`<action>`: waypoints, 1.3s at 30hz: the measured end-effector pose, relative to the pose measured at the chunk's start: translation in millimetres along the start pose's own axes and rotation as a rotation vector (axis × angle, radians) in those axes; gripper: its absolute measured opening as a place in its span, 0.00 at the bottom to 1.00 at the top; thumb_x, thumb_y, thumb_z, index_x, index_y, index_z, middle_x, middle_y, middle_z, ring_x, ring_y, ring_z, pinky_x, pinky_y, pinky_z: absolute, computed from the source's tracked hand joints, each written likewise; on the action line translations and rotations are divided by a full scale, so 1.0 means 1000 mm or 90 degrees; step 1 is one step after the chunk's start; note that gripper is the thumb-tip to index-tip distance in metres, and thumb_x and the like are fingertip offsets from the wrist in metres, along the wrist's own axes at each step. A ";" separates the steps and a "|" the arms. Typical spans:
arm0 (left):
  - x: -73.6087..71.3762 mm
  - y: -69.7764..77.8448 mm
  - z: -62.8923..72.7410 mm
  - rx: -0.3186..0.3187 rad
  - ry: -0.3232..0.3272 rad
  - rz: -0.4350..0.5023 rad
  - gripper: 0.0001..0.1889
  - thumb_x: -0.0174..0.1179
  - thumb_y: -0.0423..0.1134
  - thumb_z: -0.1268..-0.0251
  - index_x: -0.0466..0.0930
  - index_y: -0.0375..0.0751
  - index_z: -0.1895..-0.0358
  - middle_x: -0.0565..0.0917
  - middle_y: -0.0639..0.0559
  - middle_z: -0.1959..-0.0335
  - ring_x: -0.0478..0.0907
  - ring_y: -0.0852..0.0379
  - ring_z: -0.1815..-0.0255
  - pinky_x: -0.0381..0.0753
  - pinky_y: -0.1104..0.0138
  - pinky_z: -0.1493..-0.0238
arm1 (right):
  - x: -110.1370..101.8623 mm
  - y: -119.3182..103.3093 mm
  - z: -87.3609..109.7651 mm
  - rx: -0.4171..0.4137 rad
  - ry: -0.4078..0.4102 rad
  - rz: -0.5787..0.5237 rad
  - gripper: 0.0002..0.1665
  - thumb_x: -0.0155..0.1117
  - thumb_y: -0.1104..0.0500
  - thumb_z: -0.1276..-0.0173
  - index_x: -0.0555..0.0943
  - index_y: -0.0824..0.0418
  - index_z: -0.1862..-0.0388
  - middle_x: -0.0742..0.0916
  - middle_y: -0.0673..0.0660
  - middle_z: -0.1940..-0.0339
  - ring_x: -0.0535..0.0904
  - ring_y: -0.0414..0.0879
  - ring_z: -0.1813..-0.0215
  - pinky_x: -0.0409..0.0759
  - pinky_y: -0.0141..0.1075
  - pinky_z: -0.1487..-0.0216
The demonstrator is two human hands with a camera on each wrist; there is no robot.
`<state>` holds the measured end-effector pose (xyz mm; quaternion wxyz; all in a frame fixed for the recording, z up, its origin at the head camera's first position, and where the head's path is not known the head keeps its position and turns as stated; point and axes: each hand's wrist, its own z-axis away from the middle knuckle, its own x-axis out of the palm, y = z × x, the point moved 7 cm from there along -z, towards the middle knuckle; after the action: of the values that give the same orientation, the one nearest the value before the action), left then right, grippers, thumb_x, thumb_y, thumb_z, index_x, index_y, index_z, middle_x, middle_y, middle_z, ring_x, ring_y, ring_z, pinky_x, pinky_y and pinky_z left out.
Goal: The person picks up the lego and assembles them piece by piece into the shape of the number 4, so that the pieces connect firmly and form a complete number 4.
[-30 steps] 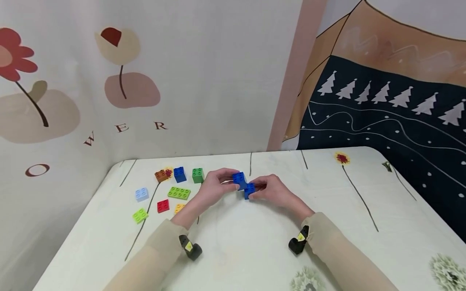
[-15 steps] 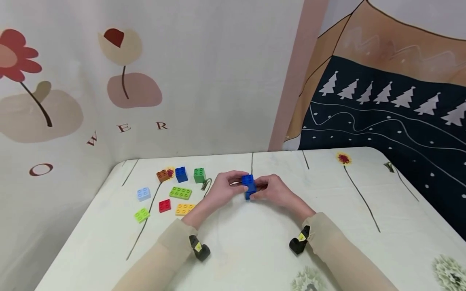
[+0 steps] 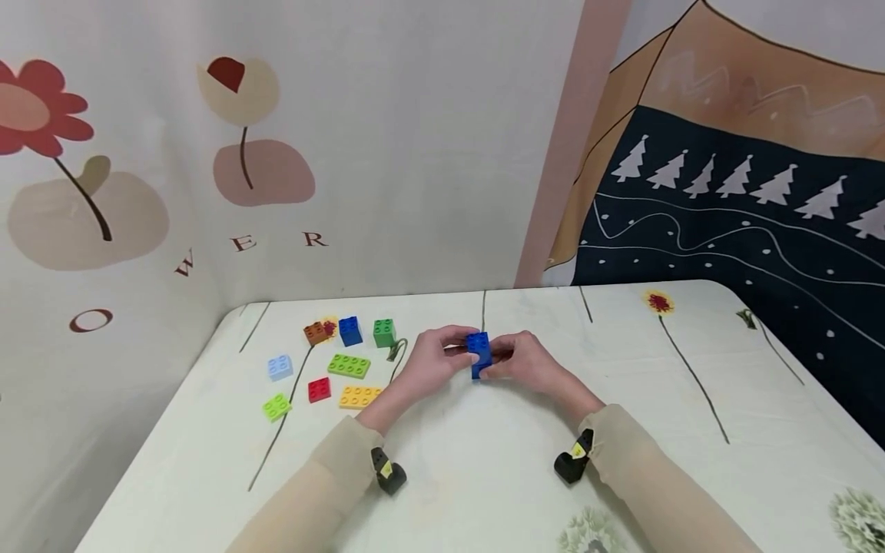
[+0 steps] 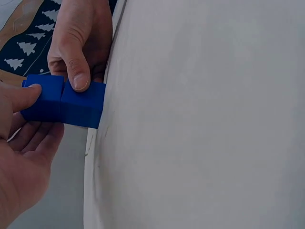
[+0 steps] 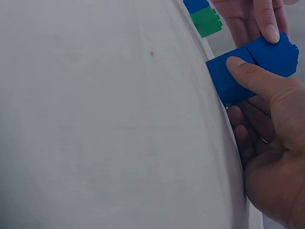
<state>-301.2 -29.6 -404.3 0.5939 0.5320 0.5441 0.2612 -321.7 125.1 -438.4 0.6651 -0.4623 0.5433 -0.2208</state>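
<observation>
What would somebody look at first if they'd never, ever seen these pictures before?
Probably the middle of the table, where the left hand pinches the upper blue block and the right hand pinches the lower blue block right beneath it. Next might come the colourful bricks scattered on the table's left side. Behind, the big red flower at far left and white trees at right stand out too.

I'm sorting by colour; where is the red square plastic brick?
Head view, left side: the red brick lies left of the yellow rectangular plastic brick.
</observation>
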 end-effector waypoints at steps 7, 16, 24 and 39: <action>0.002 0.008 -0.003 0.042 -0.030 -0.057 0.19 0.65 0.25 0.33 0.81 0.28 0.40 0.85 0.37 0.47 0.85 0.45 0.48 0.83 0.61 0.42 | 0.000 0.001 0.000 0.002 -0.003 -0.011 0.21 0.82 0.63 0.42 0.88 0.68 0.51 0.90 0.55 0.61 0.83 0.45 0.59 0.83 0.35 0.55; 0.005 0.001 -0.005 0.004 -0.053 -0.062 0.18 0.66 0.26 0.33 0.82 0.31 0.40 0.85 0.41 0.47 0.84 0.47 0.47 0.82 0.61 0.42 | 0.001 0.003 0.003 0.014 -0.007 -0.029 0.21 0.82 0.62 0.42 0.88 0.69 0.51 0.90 0.55 0.61 0.82 0.45 0.60 0.82 0.36 0.54; 0.002 0.007 -0.005 0.006 -0.057 -0.087 0.18 0.66 0.27 0.32 0.81 0.31 0.40 0.85 0.40 0.47 0.84 0.47 0.47 0.83 0.60 0.42 | 0.002 0.002 0.002 -0.001 -0.014 -0.024 0.21 0.81 0.62 0.41 0.87 0.68 0.50 0.90 0.55 0.60 0.82 0.45 0.59 0.82 0.33 0.55; -0.007 0.003 0.007 -0.017 -0.076 -0.055 0.30 0.68 0.28 0.35 0.72 0.34 0.30 0.82 0.40 0.41 0.80 0.42 0.39 0.81 0.56 0.39 | 0.003 0.001 0.002 -0.023 -0.016 0.006 0.19 0.81 0.62 0.41 0.86 0.65 0.53 0.87 0.51 0.65 0.80 0.45 0.62 0.80 0.34 0.59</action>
<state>-296.1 -37.1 -400.4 0.6429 0.5148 0.5266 0.2105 -319.6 124.0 -441.2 0.6647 -0.4744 0.5406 -0.2022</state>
